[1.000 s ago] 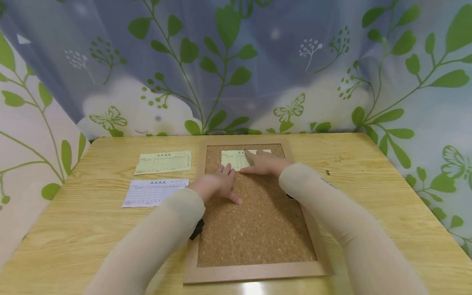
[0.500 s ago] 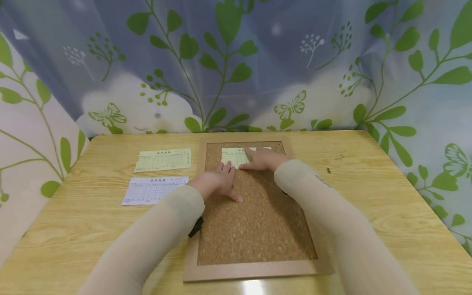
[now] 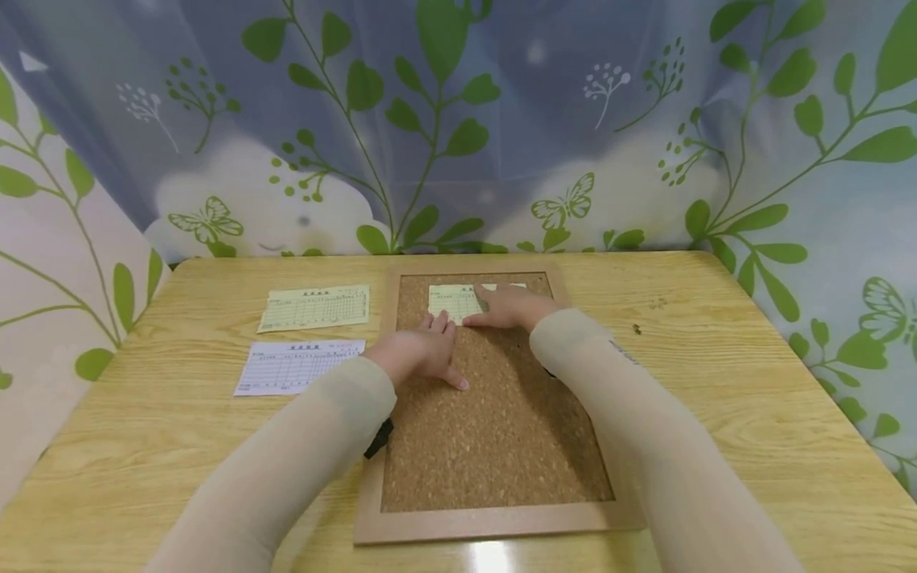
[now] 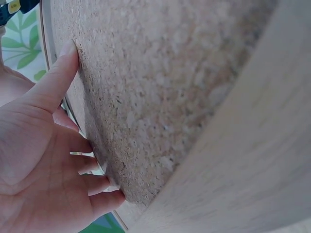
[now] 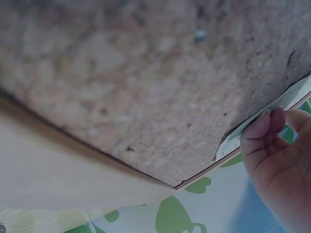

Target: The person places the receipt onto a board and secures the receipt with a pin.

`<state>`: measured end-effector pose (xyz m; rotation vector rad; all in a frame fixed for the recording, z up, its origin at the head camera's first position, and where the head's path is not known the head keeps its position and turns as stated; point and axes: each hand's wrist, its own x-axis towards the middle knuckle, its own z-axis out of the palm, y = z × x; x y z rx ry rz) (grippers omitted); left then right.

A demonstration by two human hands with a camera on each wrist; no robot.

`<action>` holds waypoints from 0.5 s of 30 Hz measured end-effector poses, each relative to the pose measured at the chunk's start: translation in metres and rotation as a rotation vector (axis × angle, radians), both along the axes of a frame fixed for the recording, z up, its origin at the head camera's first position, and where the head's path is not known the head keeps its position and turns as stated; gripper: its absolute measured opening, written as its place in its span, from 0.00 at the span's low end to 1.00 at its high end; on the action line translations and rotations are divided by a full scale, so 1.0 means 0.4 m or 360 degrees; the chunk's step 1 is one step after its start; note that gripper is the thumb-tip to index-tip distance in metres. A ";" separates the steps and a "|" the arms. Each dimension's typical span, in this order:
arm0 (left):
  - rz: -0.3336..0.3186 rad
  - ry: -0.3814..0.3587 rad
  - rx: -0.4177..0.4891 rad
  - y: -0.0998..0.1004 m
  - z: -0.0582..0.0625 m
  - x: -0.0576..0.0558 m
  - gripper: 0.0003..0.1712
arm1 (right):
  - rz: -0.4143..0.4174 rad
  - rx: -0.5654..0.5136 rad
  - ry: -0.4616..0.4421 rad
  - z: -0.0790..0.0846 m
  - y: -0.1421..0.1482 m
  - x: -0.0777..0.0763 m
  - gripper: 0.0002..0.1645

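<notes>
A pale yellow printed slip (image 3: 446, 302) lies near the top of a wood-framed cork board (image 3: 494, 446). My left hand (image 3: 423, 350) rests on the cork with fingers extended, their tips at the slip's lower left edge and the thumb apart. In the left wrist view, the left hand's (image 4: 53, 160) thumb touches the cork. My right hand (image 3: 509, 306) covers the slip's right part, its thumb pointing left along the lower edge. In the right wrist view, the right hand's (image 5: 279, 160) bent fingertips touch the slip (image 5: 231, 141); nothing is visibly held between them.
Left of the board, another yellow slip (image 3: 315, 308) and a white printed slip (image 3: 290, 370) lie on the wooden table (image 3: 143, 446). A small dark mark (image 3: 636, 329) is on the table to the right. A leaf-patterned curtain (image 3: 501, 159) hangs behind the table.
My right hand has shifted slightly left over the slip, and its fingers look less spread. My left hand stays at the slip's lower left edge. The head view has tilted slightly.
</notes>
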<state>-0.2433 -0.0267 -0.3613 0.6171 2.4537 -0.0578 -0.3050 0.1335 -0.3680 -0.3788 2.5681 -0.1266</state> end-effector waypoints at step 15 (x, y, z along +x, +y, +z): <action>-0.0011 0.0017 -0.0031 0.001 -0.005 -0.004 0.61 | 0.0016 -0.0014 -0.0028 -0.006 0.000 -0.010 0.51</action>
